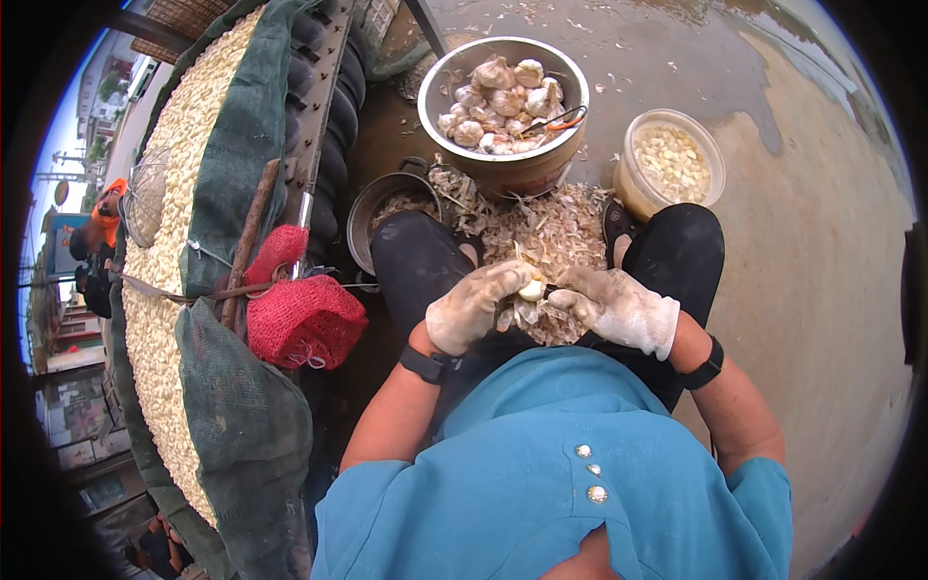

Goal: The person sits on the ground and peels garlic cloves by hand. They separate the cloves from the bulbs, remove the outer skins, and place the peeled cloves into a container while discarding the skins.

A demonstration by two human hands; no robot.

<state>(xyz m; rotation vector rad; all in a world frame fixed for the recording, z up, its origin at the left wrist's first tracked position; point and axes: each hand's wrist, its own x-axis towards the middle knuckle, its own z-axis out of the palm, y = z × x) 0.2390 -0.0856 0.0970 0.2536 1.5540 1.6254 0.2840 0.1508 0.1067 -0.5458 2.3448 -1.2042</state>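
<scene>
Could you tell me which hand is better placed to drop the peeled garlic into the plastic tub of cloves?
Probably the right hand. The plastic tub sits ahead on the person's right, beyond the right knee. The left hand, also on the garlic, would have to cross over.

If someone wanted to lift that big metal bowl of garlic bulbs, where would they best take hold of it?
Probably by the metal bowl's rolled rim, one hand on each side, coming from above. The rim flares outward all round and shows no handles, the bowl is full of garlic bulbs, and peelings crowd its base.
</scene>
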